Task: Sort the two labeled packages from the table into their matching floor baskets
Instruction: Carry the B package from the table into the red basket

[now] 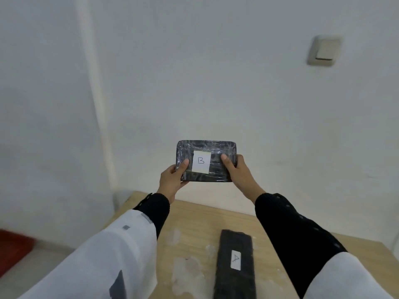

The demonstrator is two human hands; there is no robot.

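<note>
A black plastic-wrapped package with a white label marked B (216, 147) is held up in the air above the far edge of the wooden table (194, 223), its label facing me. My left hand (171, 181) grips its lower left corner, thumb on the front. My right hand (237, 171) grips its right side, thumb beside the label. A second, longer black package with a white label marked A (235, 264) lies flat on the table between my forearms.
A white wall stands close behind the table, with a light switch (325, 50) at the upper right. A red object (13, 249), blurred, sits on the floor at the far left. Pale smears mark the tabletop.
</note>
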